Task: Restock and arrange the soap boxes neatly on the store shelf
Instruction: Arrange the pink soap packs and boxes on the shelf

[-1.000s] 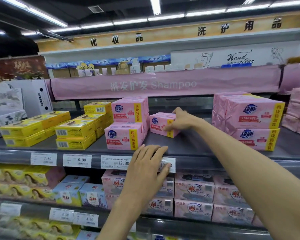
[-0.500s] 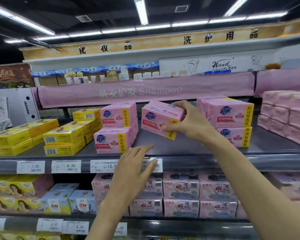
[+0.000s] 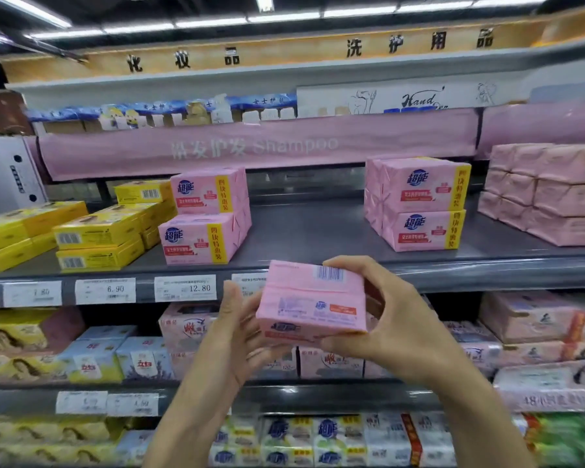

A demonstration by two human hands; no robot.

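Soap box (image 3: 313,304), pink, is held in the air just in front of the shelf (image 3: 318,231) edge, barcode face up and its printed back toward the person. Its ends are clamped by the left hand (image 3: 237,336) and the right hand (image 3: 395,319), fingers curled round it. They are probably turning its front outward for the gap between the left pink stack (image 3: 203,217) and the right pink stack (image 3: 419,204).
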